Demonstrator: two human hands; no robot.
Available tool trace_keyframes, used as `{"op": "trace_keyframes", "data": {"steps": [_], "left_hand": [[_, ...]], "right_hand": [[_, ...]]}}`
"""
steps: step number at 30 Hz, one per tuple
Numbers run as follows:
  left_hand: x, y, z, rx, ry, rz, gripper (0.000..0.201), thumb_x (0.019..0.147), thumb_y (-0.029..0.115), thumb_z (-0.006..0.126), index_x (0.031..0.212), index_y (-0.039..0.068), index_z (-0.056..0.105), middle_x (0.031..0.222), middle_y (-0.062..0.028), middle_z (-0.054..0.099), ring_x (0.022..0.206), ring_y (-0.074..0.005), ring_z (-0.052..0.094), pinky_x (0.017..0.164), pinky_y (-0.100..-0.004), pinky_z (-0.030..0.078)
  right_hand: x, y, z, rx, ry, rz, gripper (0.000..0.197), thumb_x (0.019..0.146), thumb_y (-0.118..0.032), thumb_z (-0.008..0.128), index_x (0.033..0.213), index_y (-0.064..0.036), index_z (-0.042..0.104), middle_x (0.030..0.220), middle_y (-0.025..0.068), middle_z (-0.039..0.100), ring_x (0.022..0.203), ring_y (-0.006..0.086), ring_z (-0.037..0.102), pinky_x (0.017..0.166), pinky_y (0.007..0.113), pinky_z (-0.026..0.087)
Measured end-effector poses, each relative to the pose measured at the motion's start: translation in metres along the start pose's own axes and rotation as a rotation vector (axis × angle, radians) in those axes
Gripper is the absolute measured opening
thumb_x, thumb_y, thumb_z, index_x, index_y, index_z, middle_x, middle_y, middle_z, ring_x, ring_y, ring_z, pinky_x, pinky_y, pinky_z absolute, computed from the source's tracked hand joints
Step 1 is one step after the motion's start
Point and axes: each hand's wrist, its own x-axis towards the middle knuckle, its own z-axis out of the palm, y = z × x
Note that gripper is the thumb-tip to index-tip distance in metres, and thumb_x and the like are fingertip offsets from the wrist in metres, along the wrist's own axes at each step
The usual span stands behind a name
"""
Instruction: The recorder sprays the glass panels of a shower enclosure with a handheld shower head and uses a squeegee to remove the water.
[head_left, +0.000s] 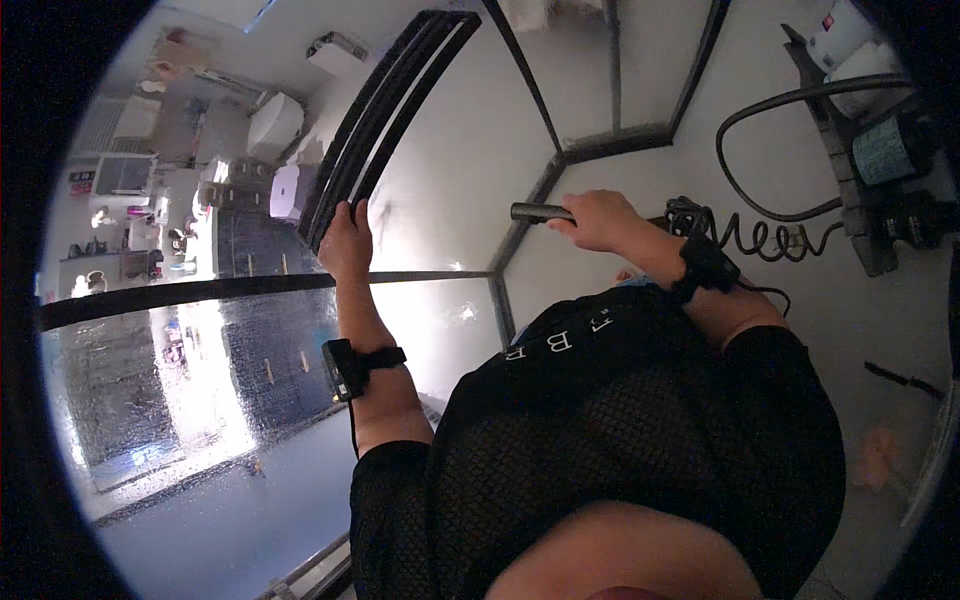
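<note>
My left hand is raised on the left side, its fingers curled round the lower end of a black-framed glass door edge. My right hand is closed round a short black cylindrical handle, whose free end points left. A black coiled hose hangs behind my right wrist. Whether it joins the handle is hidden by my hand and arm. Straps with small black devices sit on both forearms.
Wet glass panels with a black crossbar stand on my left. At right, a black shelf carries white bottles and a teal-labelled container, with a black hose loop beside it. A lit room shows past the glass.
</note>
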Motion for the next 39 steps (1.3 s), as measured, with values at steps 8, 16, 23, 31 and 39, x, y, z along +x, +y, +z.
{"op": "trace_keyframes", "data": {"steps": [8, 16, 23, 31, 39], "left_hand": [[0.000, 0.001, -0.002, 0.027, -0.045, -0.048, 0.039, 0.083, 0.049, 0.036, 0.088, 0.012, 0.048, 0.084, -0.0166, 0.060, 0.079, -0.0389, 0.056, 0.065, -0.0493, 0.044], [0.002, 0.006, -0.006, 0.058, -0.101, -0.079, 0.042, 0.082, 0.052, 0.036, 0.086, 0.012, 0.048, 0.082, -0.0173, 0.060, 0.081, -0.0383, 0.057, 0.067, -0.0487, 0.044], [0.002, 0.007, -0.002, 0.040, -0.084, -0.065, 0.042, 0.082, 0.052, 0.037, 0.085, 0.012, 0.048, 0.081, -0.0175, 0.060, 0.080, -0.0383, 0.057, 0.067, -0.0481, 0.044], [-0.002, 0.007, -0.005, 0.032, -0.020, -0.069, 0.041, 0.081, 0.052, 0.039, 0.083, 0.012, 0.049, 0.080, -0.0169, 0.060, 0.079, -0.0389, 0.056, 0.066, -0.0481, 0.044], [0.005, 0.000, 0.001, 0.022, -0.033, -0.083, 0.043, 0.079, 0.054, 0.041, 0.080, 0.012, 0.051, 0.075, -0.0167, 0.059, 0.074, -0.0396, 0.056, 0.063, -0.0467, 0.045]], "right_hand": [[0.008, 0.103, 0.017, -0.027, 0.037, 0.407, 0.044, 0.079, -0.045, 0.046, 0.089, -0.0041, 0.058, 0.085, 0.0172, 0.059, 0.082, 0.0348, 0.056, 0.072, 0.043, 0.043], [-0.005, 0.138, 0.053, -0.114, -0.088, 0.462, 0.045, 0.076, -0.044, 0.048, 0.084, -0.0012, 0.060, 0.085, 0.0183, 0.059, 0.080, 0.0342, 0.057, 0.071, 0.043, 0.044], [-0.010, 0.118, 0.069, -0.132, -0.156, 0.374, 0.043, 0.076, -0.042, 0.049, 0.081, -0.0007, 0.061, 0.079, 0.0178, 0.060, 0.078, 0.0334, 0.058, 0.069, 0.042, 0.045], [-0.016, 0.181, 0.063, -0.168, -0.048, 0.614, 0.045, 0.077, -0.043, 0.049, 0.086, 0.0002, 0.060, 0.084, 0.0189, 0.060, 0.080, 0.0339, 0.058, 0.069, 0.041, 0.046], [0.000, 0.121, 0.092, -0.229, -0.301, 0.396, 0.041, 0.076, -0.040, 0.052, 0.081, -0.0011, 0.061, 0.080, 0.0181, 0.060, 0.076, 0.0331, 0.058, 0.067, 0.041, 0.046]]}}
